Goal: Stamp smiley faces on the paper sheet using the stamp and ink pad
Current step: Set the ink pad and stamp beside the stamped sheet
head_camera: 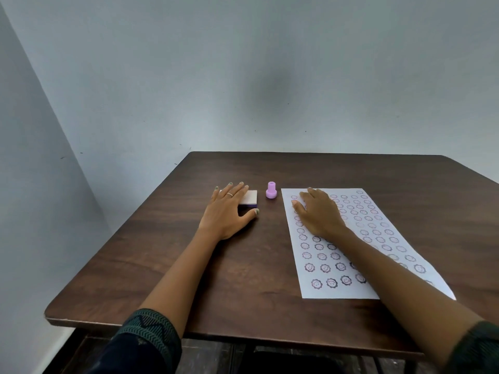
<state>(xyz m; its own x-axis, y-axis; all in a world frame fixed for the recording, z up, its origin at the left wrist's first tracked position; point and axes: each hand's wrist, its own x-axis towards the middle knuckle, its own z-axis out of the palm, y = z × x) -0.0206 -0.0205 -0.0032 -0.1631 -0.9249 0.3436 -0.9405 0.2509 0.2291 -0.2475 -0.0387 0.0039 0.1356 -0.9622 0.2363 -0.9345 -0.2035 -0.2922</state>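
The flat left hand (229, 209), fingers spread, hides part of the closed white ink pad (249, 198) left of the small pink plastic stamp (271, 190). The right hand (317, 211) lies flat, fingers together, covering smileys on the white paper sheet (351, 252) right of it, on the brown wooden table (189, 265).

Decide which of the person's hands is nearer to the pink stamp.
Left, narrowly. The left hand rests on the ink pad beside the stamp; the right hand lies flat on the paper.

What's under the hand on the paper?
The right hand lies flat on the paper, which is full of stamped smiley faces. The rows run up to the hand on every side, but whatever is stamped directly beneath it is covered.
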